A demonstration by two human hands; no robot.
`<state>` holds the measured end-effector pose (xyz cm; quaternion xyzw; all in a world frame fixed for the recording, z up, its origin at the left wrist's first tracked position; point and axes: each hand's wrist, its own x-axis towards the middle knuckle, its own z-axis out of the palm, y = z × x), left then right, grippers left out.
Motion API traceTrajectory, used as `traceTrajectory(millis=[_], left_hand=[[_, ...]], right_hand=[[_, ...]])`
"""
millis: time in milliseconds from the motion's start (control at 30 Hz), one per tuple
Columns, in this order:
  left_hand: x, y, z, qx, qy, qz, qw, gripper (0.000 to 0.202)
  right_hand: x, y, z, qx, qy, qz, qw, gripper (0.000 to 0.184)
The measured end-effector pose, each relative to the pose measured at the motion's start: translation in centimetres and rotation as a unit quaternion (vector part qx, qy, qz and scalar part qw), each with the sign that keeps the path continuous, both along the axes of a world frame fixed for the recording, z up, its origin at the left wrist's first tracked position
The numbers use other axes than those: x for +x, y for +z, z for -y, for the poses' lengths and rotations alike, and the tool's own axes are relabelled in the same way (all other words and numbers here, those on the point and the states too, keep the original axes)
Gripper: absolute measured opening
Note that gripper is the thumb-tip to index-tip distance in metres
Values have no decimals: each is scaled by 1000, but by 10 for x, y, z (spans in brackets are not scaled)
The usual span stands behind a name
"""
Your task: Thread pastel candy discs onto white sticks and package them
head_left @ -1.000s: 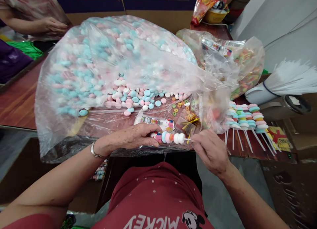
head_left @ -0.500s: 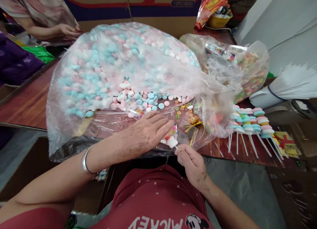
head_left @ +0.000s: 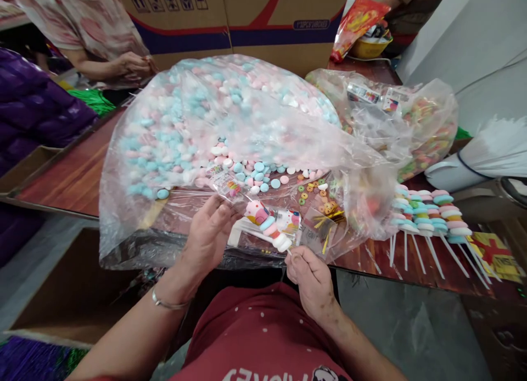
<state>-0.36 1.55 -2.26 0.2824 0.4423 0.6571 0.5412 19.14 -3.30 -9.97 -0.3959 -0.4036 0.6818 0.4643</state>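
Head view. The person's left hand (head_left: pixel 211 230) and right hand (head_left: pixel 309 275) meet at the near edge of the bench (head_left: pixel 69 178), just above a red shirt (head_left: pixel 263 337).

The right fingers (head_left: pixel 297 256) are clenched in a pinch on the bare end of the candy skewer (head_left: pixel 267 227). The skewer slants up to the left and carries pink, blue and white discs. It lies over the clear plastic at the bench edge, between the two hands.

The left fingers (head_left: pixel 220 208) curl on the printed wrapper (head_left: pixel 229 185), a small clear sleeve that reaches to the skewer's upper end. A bracelet (head_left: pixel 164 303) sits on the left wrist.

Behind the hands, a large clear bag (head_left: pixel 230 106) holds pink, blue and white discs, with loose discs (head_left: pixel 257 172) spilling at its mouth. Ring candies (head_left: pixel 310 188) and gold twist ties (head_left: pixel 325 212) lie just to the right of these.

A second bag (head_left: pixel 428 128) holds coloured sweets. Finished skewers (head_left: pixel 424 213) lie in a row on the right, near a bundle of white sticks (head_left: pixel 489 147). A co-worker's hands (head_left: pixel 134 65) show at the far left, before a cardboard box (head_left: pixel 247 18).
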Motion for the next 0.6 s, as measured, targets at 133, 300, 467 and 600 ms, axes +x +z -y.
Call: traceTrajectory(millis=[133, 300, 467, 600], left_hand=[[15, 9, -20, -15, -5, 142, 990, 47], [17, 5, -33, -105, -38, 231, 967, 18], [19, -2, -36, -101, -81, 265, 956, 20], [26, -5, -35, -81, -22, 217, 972, 31]], right_hand=[[-10, 9, 1, -49, 28, -36, 998, 30], [-20, 25, 2, -164, 90, -109, 976, 26], [-25, 25, 4, -116, 64, -12, 991, 20], [-23, 21, 4, 231, -35, 310, 922, 16]])
